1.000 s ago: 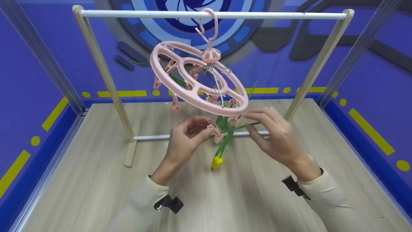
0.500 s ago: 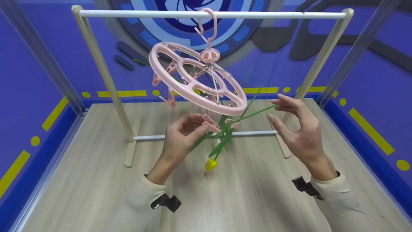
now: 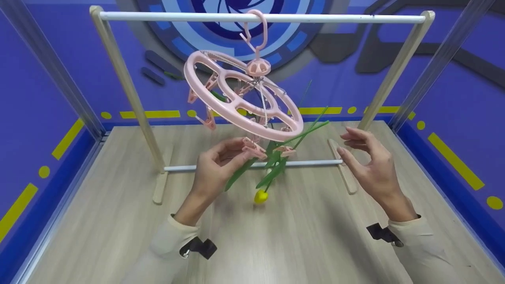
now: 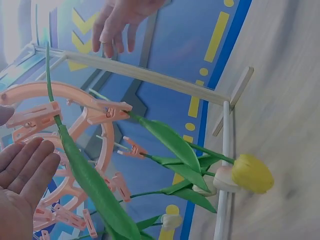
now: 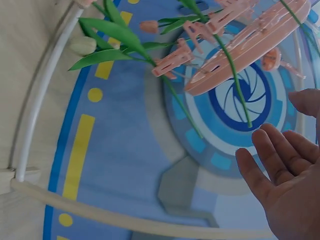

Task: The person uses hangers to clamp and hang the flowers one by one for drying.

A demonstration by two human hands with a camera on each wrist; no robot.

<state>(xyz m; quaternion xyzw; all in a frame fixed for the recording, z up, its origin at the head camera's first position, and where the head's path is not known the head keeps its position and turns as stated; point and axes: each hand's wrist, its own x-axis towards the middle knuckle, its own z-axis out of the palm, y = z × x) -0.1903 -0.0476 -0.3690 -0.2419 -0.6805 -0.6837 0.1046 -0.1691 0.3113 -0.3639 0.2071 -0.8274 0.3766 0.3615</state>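
A pink round clip hanger (image 3: 221, 111) hangs tilted, with pink clothespins under its ring. My left hand (image 3: 213, 167) pinches one clothespin (image 3: 254, 149) between thumb and fingers. In the left wrist view that clothespin (image 4: 35, 120) sits across a green stem (image 4: 49, 75) with a long leaf (image 4: 92, 185); its flower head is out of frame. My right hand (image 3: 373, 169) is off to the right, fingers apart and holding nothing, near a stem's free end (image 3: 325, 123). A yellow tulip (image 3: 260, 196) hangs head down from a neighbouring clothespin (image 3: 285, 151).
The hanger hooks over the white top bar (image 3: 335, 18) of a wooden-legged rack. A lower white bar (image 3: 183, 168) runs behind the flowers. Several other tulips, including a white one (image 4: 171, 221), hang from clothespins. Blue printed walls enclose the wooden tabletop (image 3: 300, 236).
My right hand has let go of the green stem and moved away to the right. My left hand, still on the clothespin, has shifted slightly left and up.
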